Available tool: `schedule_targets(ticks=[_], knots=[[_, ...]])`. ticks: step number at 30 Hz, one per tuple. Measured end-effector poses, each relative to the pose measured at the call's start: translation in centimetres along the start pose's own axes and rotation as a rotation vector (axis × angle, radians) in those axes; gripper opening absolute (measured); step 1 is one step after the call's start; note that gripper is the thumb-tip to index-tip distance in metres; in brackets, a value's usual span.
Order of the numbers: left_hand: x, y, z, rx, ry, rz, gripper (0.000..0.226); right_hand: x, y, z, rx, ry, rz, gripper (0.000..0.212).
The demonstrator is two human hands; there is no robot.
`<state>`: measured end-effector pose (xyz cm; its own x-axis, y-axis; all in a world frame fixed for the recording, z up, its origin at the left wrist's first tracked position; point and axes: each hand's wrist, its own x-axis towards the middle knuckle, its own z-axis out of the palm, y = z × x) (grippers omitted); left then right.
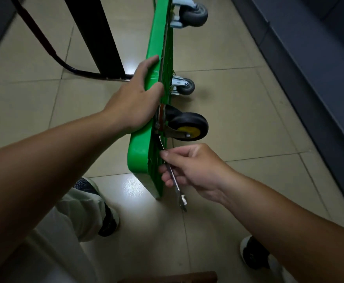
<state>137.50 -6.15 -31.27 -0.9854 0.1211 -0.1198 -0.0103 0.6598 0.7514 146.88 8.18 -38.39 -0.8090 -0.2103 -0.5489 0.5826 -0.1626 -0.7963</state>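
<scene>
**Spanner being brought to the caster mount of an upended trolley**

The green plastic trolley deck is being steadied on its long edge on the beige tiled floor, with its wheeled underside turned to the right. It is being gripped by the left hand, whose fingers are curled over the upper rim just above the black rubber caster with the yellow hub. A slim silver metal spanner is being pinched by its shank in the right hand, just below that caster and close against the deck's underside. The fingers are closed round the shank, and the free head is hanging down towards the floor.

The step in hand is judged to be the approach to the caster's fastening. The spanner's upper end is being hidden by the fingers and the rim, so it cannot be told whether a nut is engaged.

Next, the head is probably being called on to be seated squarely on a nut at the mounting plate, while the deck is being braced against the turn.
</scene>
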Motion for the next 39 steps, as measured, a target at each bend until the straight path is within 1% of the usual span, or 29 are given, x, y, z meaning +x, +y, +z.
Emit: schedule_targets(ticks=[3,7,11,13,16,20,24,26,29,32,35,39], knots=[[0.1,-0.1,-0.2,0.003,-0.022,0.010,0.063,-0.7,2.3,-1.0,-0.120,0.112,-0.208,0.024],[0.5,-0.3,-0.2,0.020,-0.022,0.018,0.062,1.1,5.2,-4.3,-0.363,0.239,-0.495,0.035],[0.7,-0.4,0.0,0.019,-0.001,0.032,0.062,5.0,6.2,-5.9,-0.563,0.231,-0.814,0.033],[0.8,-0.4,0.1,0.006,0.007,0.030,0.061,6.7,6.6,-5.9,-0.607,0.206,-0.915,0.034],[1.0,-0.7,0.1,0.004,0.029,0.034,0.061,8.4,7.0,-5.7,-0.618,0.177,-1.010,0.035],[1.2,-1.1,0.2,-0.042,0.041,0.053,0.061,10.5,7.6,-5.5,-0.660,0.162,-1.116,0.027],[1.3,-1.2,0.5,-0.050,0.060,0.075,0.061,12.2,8.9,-4.6,-0.704,0.121,-1.183,0.029],[1.3,-1.3,0.5,-0.043,0.065,0.076,0.061,12.5,9.0,-4.7,-0.789,0.137,-1.252,0.031],[1.2,-1.4,0.4,-0.033,0.053,0.084,0.061,12.6,8.7,-5.4,-0.909,0.204,-1.345,0.031],[1.2,-1.3,0.4,-0.044,0.045,0.076,0.061,12.4,8.7,-5.4,-0.940,0.233,-1.368,0.033],[1.1,-1.3,0.4,-0.046,0.042,0.066,0.062,12.3,8.8,-5.1,-0.917,0.212,-1.363,0.034],[1.0,-1.2,0.4,-0.045,0.032,0.058,0.062,12.3,9.2,-4.6,-0.847,0.149,-1.273,0.035]])
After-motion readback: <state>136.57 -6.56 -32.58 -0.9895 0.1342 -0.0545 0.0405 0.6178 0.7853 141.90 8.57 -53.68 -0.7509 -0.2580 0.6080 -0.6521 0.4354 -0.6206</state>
